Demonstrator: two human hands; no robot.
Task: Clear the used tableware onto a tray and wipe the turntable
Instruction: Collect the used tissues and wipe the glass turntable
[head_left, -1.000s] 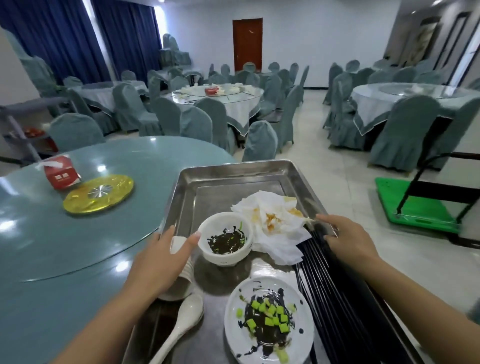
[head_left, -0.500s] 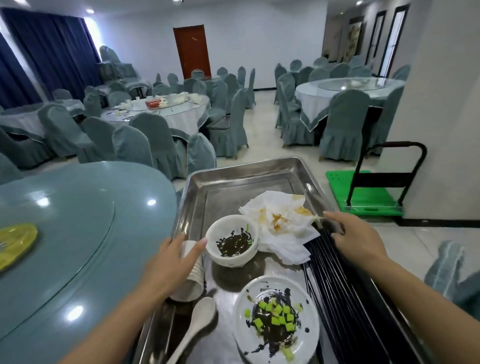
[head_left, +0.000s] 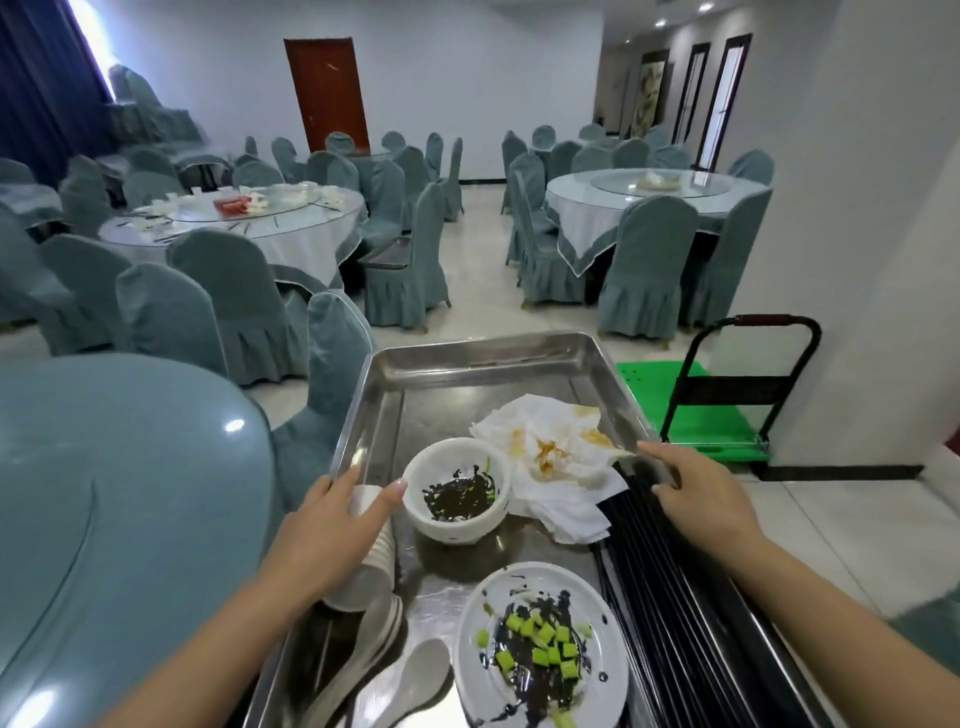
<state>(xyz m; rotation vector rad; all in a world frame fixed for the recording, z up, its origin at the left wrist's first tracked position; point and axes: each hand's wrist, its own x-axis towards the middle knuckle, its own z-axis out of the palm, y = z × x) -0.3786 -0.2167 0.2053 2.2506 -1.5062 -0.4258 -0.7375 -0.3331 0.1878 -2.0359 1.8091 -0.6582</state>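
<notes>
The left hand (head_left: 332, 525) gripped the tray (head_left: 483, 358) rim beside stacked cups (head_left: 371, 561); the right hand (head_left: 696, 493) held the right rim over chopsticks (head_left: 675, 597); tilting risked the plate (head_left: 540, 649) sliding.

Banquet hall; covered chairs (head_left: 644, 260), round tables (head_left: 587, 208)

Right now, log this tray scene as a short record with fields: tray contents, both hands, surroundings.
tray: steel, loaded
bowl: white, dark scraps inside
plate: white, green cubes and dark sauce
napkins: crumpled, stained orange
chopsticks: black bundle along the tray's right side
spoon: white, near the tray's front
left hand: holds the stacked cups
right hand: at the right rim, over the chopsticks
cart: green, right of the tray
</notes>
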